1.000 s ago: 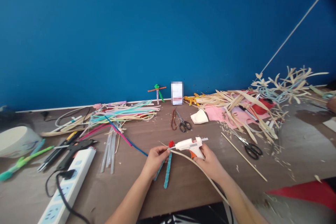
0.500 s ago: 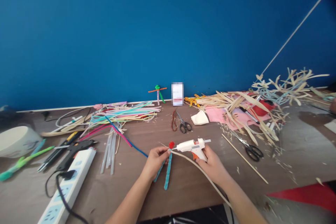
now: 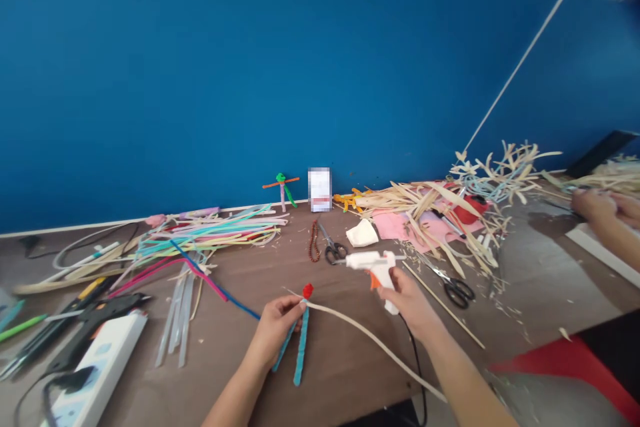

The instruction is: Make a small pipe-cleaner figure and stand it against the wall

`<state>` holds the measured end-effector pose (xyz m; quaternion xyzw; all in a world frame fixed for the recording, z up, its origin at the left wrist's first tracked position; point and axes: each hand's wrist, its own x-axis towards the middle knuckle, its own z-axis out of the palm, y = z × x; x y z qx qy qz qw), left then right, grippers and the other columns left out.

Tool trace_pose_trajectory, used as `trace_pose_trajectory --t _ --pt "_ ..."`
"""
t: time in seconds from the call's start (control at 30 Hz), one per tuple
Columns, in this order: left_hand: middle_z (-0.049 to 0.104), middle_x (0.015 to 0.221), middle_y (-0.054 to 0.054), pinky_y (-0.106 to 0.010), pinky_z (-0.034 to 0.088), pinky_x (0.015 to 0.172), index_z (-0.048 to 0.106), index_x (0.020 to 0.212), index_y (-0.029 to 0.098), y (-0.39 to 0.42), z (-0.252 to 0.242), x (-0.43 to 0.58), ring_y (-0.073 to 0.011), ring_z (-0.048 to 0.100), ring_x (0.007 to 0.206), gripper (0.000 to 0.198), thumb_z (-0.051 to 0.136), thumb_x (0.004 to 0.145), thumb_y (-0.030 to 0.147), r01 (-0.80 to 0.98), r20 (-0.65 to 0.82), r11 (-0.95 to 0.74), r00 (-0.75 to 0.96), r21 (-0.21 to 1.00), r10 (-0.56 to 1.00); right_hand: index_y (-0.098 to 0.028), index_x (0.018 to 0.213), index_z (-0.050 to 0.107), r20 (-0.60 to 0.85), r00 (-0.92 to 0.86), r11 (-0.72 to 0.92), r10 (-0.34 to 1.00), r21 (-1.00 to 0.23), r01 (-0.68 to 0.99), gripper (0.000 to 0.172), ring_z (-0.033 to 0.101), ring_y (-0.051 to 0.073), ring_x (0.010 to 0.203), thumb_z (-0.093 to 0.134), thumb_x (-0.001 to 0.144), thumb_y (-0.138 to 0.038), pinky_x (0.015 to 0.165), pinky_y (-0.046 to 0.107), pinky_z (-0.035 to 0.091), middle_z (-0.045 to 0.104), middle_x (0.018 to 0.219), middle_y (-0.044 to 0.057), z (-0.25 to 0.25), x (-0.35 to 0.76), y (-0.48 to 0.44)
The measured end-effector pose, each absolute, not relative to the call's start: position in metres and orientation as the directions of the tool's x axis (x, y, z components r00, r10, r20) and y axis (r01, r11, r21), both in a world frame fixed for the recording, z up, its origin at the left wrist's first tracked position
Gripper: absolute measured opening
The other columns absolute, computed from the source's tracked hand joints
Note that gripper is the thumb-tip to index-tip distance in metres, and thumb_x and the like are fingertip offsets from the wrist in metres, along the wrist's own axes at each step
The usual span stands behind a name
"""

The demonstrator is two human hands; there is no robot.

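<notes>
My left hand pinches the top of a small pipe-cleaner figure with two light-blue legs and a red tuft above. A long pale strip runs from that pinch down to the right, past my right wrist. My right hand is wrapped round the handle of a white glue gun with an orange trigger. The gun's nozzle points left, apart from the figure. Its black cord drops below my right hand.
Scissors, a bead string and a folded white piece lie ahead. Pipe cleaners and a power strip are left. Pale husk strips and other scissors lie right. Another person's hands work at far right.
My right hand has drawn the glue gun away from the figure, up and to the right. The left hand keeps its pinch. The view has turned right, bringing another person's hands into sight.
</notes>
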<state>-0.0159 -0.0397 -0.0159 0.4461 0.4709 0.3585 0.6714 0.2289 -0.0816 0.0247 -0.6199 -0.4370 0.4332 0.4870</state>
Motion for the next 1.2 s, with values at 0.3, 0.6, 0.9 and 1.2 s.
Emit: trace_pose_trajectory --t 0.3,0.6,0.9,1.2 --pt "0.046 0.045 0.004 -0.019 0.031 0.044 0.061 0.065 0.011 -0.039 -0.018 -0.016 -0.0068 0.039 0.043 0.029 0.066 0.058 0.039 -0.031 -0.305 0.326 0.277 0.945 0.911 -0.012 0.079 0.058 -0.049 0.54 -0.237 0.84 -0.929 0.284 0.035 0.05 0.014 0.052 0.053 0.062 -0.042 0.045 0.023 0.036 0.058 0.062 0.003 -0.001 0.264 -0.031" --pt "0.047 0.046 0.003 -0.019 0.032 0.044 0.062 0.066 0.012 -0.039 -0.016 -0.016 -0.0074 0.04 0.043 0.031 0.066 0.057 0.041 -0.029 -0.312 0.333 0.278 0.943 0.909 -0.016 0.056 0.058 -0.051 0.475 -0.323 0.878 -0.797 0.511 0.024 0.051 0.015 0.047 0.056 0.061 -0.039 0.046 0.024 0.035 0.057 0.05 0.002 -0.009 0.273 -0.021" --pt "0.046 0.045 0.003 -0.019 0.031 0.043 0.061 0.064 0.011 -0.039 -0.017 -0.016 -0.0068 0.039 0.041 0.031 0.066 0.057 0.041 -0.046 -0.295 0.321 0.29 0.946 0.91 -0.019 0.051 0.058 -0.071 0.486 -0.433 0.871 -0.578 0.691 0.024 0.055 0.019 0.057 0.055 0.064 -0.039 0.052 0.027 0.032 0.06 0.056 0.006 0.002 0.284 -0.019" --pt "0.046 0.046 0.004 -0.019 0.031 0.043 0.059 0.066 0.01 -0.04 -0.019 -0.014 -0.0057 0.039 0.041 0.029 0.065 0.06 0.038 -0.095 -0.261 0.298 0.284 0.95 0.923 -0.021 0.073 0.057 0.145 0.252 -0.116 0.957 -0.604 0.789 0.022 0.056 0.017 0.062 0.045 0.076 -0.039 0.057 0.026 0.036 0.062 0.066 0.003 0.04 0.221 -0.048"
